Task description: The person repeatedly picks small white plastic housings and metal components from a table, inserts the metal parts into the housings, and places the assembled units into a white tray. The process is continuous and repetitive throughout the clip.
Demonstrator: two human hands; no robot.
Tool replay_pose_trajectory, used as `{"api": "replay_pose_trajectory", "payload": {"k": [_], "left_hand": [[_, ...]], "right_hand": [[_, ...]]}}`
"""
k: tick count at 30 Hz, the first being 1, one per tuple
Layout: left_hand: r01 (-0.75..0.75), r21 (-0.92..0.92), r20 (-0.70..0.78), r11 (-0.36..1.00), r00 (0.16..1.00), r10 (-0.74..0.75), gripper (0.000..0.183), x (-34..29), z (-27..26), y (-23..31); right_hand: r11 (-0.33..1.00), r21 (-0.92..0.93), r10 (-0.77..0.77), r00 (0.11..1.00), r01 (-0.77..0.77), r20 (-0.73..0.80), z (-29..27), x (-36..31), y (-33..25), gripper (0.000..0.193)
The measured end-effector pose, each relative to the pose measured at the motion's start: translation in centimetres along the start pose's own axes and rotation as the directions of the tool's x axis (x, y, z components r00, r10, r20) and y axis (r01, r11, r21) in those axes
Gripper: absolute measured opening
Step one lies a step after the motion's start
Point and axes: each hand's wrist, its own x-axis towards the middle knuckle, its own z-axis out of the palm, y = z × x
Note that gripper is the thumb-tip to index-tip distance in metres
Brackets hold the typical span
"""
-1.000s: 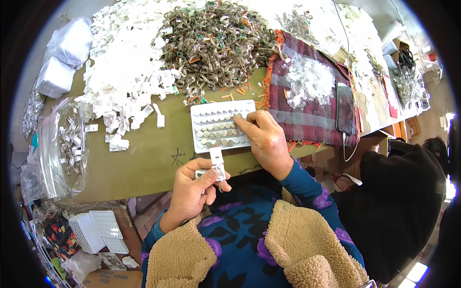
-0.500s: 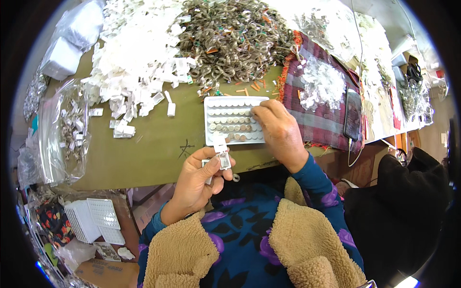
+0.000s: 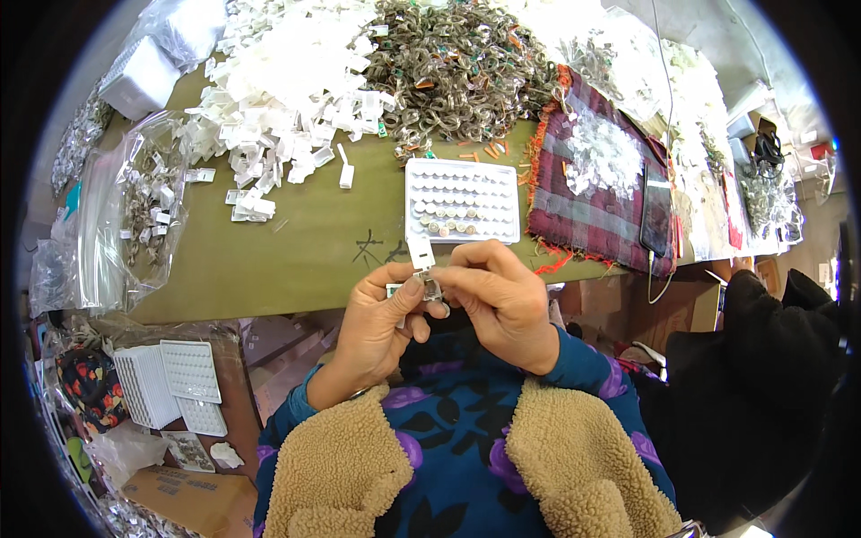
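Note:
Between the thumb and fingers of my left hand (image 3: 369, 325) is a small white plastic case (image 3: 421, 254), its flap standing up above a clear lower part. A second small white piece shows within the same hand. My right hand (image 3: 509, 309) meets it there, thumb and forefinger pinched at the case's clear part; whatever they hold is hidden. Just beyond both hands lies a white tray (image 3: 504, 231) with rows of round pockets, some with small silvery discs like button cells in the nearer rows.
White plastic cases (image 3: 287, 117) are heaped at the back left, beside a pile of clear-and-grey looped pieces (image 3: 457, 72). Rightward, a plaid cloth (image 3: 574, 224) bears clear bits and a cabled phone (image 3: 656, 211). A clear bag (image 3: 148, 224) lies left; stacked trays (image 3: 148, 386) sit lower left.
My right hand has moved from the tray toward me and left, meeting the case in my left hand. The left hand still grips the case. The whole view has shifted slightly.

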Motion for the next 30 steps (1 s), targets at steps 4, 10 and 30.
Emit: {"api": "replay_pose_trajectory", "payload": {"k": [4, 10, 30], "left_hand": [[-0.009, -0.007, 0.013, 1.000, 1.000, 0.009, 0.020, -0.1, -0.1, 0.2], [0.000, 0.171, -0.103, 0.985, 0.994, 0.018, 0.015, 0.8, 0.5, 0.6], [0.044, 0.267, -0.149, 0.963, 0.989, -0.004, 0.015, 2.8, 1.6, 1.3]], "right_hand": [[0.996, -0.013, -0.089, 0.994, 0.089, -0.066, 0.7, 0.5, 0.5, 0.040], [0.901, -0.164, -0.412, 0.910, 0.401, -0.039, 1.0, 0.9, 2.9, 0.042], [0.900, -0.435, -0.035, 0.990, -0.028, -0.135, -3.1, 4.1, 10.6, 0.026]]}}
